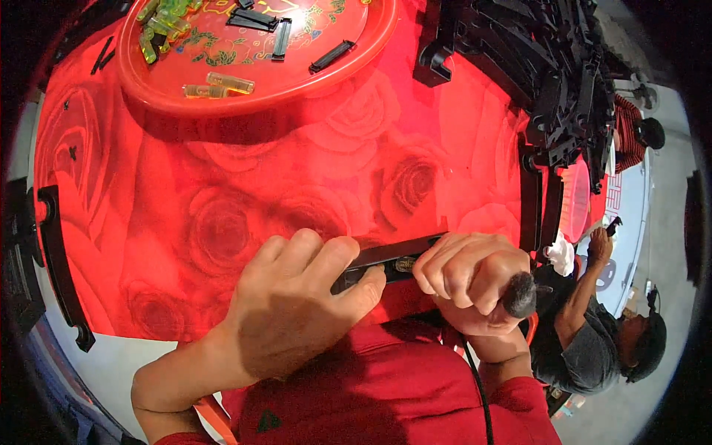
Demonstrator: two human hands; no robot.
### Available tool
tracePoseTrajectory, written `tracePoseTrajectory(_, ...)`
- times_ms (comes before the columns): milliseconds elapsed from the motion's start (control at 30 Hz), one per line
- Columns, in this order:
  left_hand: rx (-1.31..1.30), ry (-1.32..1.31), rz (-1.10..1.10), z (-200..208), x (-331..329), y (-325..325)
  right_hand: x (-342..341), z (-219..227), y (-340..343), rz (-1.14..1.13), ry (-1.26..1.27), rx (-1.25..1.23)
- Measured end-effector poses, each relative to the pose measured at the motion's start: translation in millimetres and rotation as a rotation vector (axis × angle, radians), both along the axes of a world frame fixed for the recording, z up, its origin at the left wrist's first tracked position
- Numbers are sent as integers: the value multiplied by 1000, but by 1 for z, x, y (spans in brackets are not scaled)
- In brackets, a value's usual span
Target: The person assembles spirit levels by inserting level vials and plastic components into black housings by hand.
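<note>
A black plastic bar [399, 251] lies across the space in front of my body, held at its left end by my left hand [285, 308], fingers over the top and thumb along the near side. Set in an opening of the bar is a small yellowish clear piece [405, 265]. My right hand [471, 278] is closed in a fist at the bar's right end. Out of the fist's near side sticks the dark rounded end of a handle [519, 295]; the rest of that tool is hidden by my fingers.
A red tray [259, 107] holds yellow-green clear vials [167, 28] and small black strips [282, 38]. Black plastic bars [549, 67] are heaped at the far right. Another black bar [63, 267] lies at the left table edge. A person in dark clothes [593, 341] works at right.
</note>
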State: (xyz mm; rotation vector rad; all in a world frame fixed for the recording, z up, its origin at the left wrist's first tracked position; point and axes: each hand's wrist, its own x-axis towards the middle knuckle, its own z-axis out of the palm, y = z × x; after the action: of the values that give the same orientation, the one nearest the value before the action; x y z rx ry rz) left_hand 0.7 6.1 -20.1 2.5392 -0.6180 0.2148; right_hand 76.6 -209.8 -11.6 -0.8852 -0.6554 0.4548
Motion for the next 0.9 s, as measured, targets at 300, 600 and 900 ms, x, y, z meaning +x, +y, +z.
tracePoseTrajectory(300,-42,-35,32,2,-2,-2,-8,1,5,-68,-8,64)
tracePoseTrajectory(600,-100,-80,6,-5,-2,4,-10,1,-5,-65,422,-23)
tracePoseTrajectory(900,-57,-57,0,-1,-3,0,-10,13,0,-75,137,-63)
